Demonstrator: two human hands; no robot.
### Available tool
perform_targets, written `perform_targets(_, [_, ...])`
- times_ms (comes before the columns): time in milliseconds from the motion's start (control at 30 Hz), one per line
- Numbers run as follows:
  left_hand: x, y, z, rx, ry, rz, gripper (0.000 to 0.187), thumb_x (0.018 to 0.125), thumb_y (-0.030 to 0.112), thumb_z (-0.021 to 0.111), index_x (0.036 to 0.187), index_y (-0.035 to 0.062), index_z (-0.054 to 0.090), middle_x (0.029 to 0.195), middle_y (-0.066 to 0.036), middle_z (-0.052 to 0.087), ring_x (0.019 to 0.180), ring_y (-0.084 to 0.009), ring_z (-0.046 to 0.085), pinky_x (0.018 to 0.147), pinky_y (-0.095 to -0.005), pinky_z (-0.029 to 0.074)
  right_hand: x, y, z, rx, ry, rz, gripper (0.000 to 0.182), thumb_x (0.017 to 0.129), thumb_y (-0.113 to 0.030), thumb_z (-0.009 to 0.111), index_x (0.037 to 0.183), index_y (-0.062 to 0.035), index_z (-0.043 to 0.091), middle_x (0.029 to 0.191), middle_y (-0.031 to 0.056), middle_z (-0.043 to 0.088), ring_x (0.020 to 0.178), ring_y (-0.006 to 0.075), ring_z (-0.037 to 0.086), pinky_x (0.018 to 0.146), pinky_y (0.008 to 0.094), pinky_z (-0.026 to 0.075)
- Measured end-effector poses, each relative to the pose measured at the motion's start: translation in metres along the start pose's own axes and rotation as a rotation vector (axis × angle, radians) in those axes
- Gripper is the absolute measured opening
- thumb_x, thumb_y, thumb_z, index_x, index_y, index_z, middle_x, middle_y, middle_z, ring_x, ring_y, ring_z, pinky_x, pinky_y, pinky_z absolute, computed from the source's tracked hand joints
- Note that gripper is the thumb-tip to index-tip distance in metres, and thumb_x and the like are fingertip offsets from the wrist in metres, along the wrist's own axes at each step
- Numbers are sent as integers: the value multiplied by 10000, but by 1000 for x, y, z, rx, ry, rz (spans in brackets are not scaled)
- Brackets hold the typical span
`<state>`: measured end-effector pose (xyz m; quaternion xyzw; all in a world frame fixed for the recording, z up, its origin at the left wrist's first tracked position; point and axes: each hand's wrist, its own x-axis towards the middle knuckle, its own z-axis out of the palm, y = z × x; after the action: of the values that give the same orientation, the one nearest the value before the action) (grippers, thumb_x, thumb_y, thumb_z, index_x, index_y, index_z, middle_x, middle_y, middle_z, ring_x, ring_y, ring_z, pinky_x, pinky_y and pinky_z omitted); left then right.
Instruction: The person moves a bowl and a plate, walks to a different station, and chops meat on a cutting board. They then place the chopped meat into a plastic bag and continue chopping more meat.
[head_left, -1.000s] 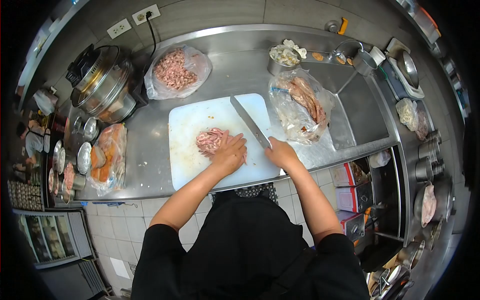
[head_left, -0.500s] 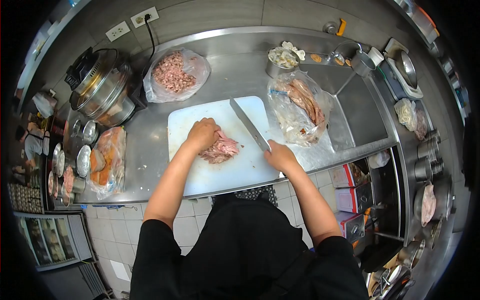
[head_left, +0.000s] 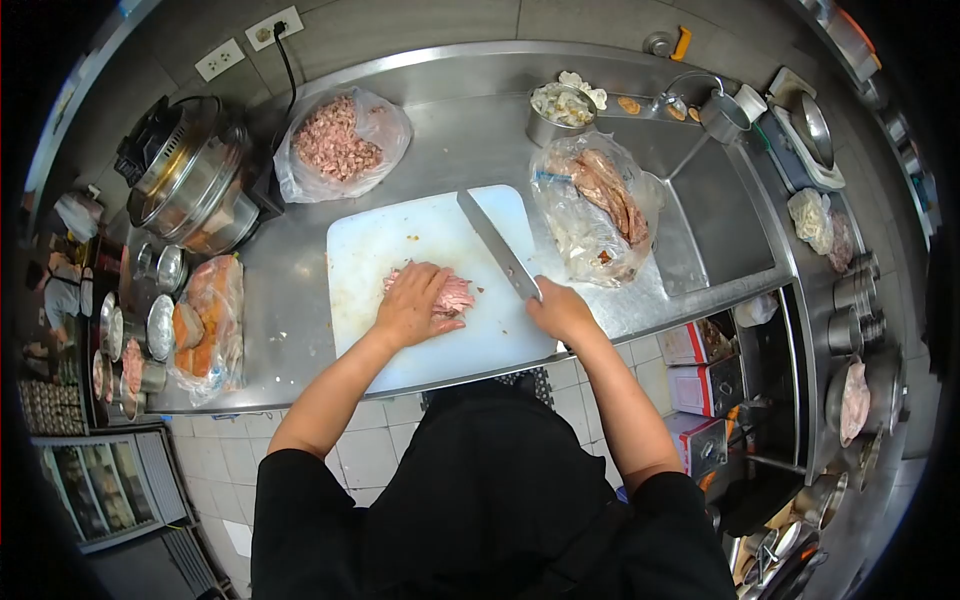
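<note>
Right grip (head_left: 561,308) clasping knife (head_left: 495,240); left grip (head_left: 412,305) spread on heaped, pale-pink meat strips (head_left: 456,294)

Meat strips (head_left: 455,295): pink, some paler streaks. Cutting board (head_left: 365,245): white, bluish cast, faint yellowish stains. Knife (head_left: 495,243): silver-grey blade. Counter (head_left: 290,330): silver-grey. Diced meat (head_left: 335,140): pink flecked with white; bag (head_left: 390,130) translucent whitish. Large meat piece (head_left: 612,195): brownish-pink; its bag (head_left: 575,235) clear, blue strip (head_left: 553,178). Bagged chunks, left (head_left: 212,295): orange. Clothing (head_left: 480,480): plain black. Floor (head_left: 360,455): pale tiles, grid pattern. Wall (head_left: 600,18): grey. Lever (head_left: 683,43): yellow-orange. Boxes (head_left: 690,388): white, red edging. Outlet (head_left: 219,61): white. Cord (head_left: 288,70): black.
</note>
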<state>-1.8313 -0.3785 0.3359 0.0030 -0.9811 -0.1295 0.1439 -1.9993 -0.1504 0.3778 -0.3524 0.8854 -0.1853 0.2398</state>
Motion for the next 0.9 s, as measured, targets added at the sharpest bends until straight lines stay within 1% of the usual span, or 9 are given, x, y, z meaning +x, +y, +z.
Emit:
perform_targets(167, [7,-1,25,53,157,-69,719,712,462,788,1246,48,542,1165,-140,554,1143,-325,517,1047,-476,392,3,2,-2,-3,-11,-1,298,876,-242,547,1062,-10,564,912,261,674,893,439,643,821,507,503])
perform_targets(267, [17,9,36,101,276,-242,668,694,445,797,1182,42,581,1144,-127,576,1090,-304,546,972,-456,425,5,0,-2,-11,-20,-18,303,872,-238,549,1072,-11,565,911,259,676,888,435,647,814,506,508])
perform_targets(333, [24,16,35,92,246,-398,697,687,456,804,1191,33,573,1138,-126,574,1082,-309,535,975,-465,399,4,-1,2,-35,10,-16,293,876,-224,541,1080,-15,567,901,254,680,865,424,657,808,503,512])
perform_targets(433, [23,18,25,116,110,-401,795,719,557,749,1257,10,542,1232,-151,561,1197,-331,496,1074,-498,317,-2,-17,11,-111,-6,-8,267,885,-176,504,1093,-20,563,894,248,684,850,414,668,805,505,514])
perform_targets(567, [26,19,20,291,118,-336,940,742,681,654,1315,-47,495,1326,-170,527,1303,-343,427,1148,-534,205,-9,-35,29,-170,-37,-32,224,880,-112,450,1057,-12,544,898,252,686,856,418,676,782,512,519])
perform_targets(600, [27,18,17,291,60,-333,926,771,685,617,1342,-31,479,1375,-179,496,1347,-340,393,1164,-531,187,-9,-33,33,-170,-9,-37,235,872,-186,542,1049,-31,536,877,226,688,838,406,674,768,505,516])
perform_targets(667, [32,12,16,294,2,-333,912,800,689,580,1369,-15,464,1425,-187,464,1390,-337,360,1180,-527,168,-6,-31,32,-164,-8,-31,248,871,-199,549,1049,-26,537,884,228,688,851,409,671,780,504,513])
perform_targets(733, [36,4,22,197,-51,-215,806,850,621,575,1359,4,486,1373,-168,506,1310,-322,441,1134,-499,269,-5,-29,25,-161,-14,-29,262,870,-211,555,1050,-21,538,891,230,688,865,413,668,793,504,510])
perform_targets(900, [42,13,18,81,-83,-267,542,915,486,561,1230,45,592,1219,-122,570,1120,-282,528,969,-431,412,-7,-23,-12,-97,-102,-39,400,890,-316,575,1134,-2,547,992,242,686,964,409,656,862,483,503])
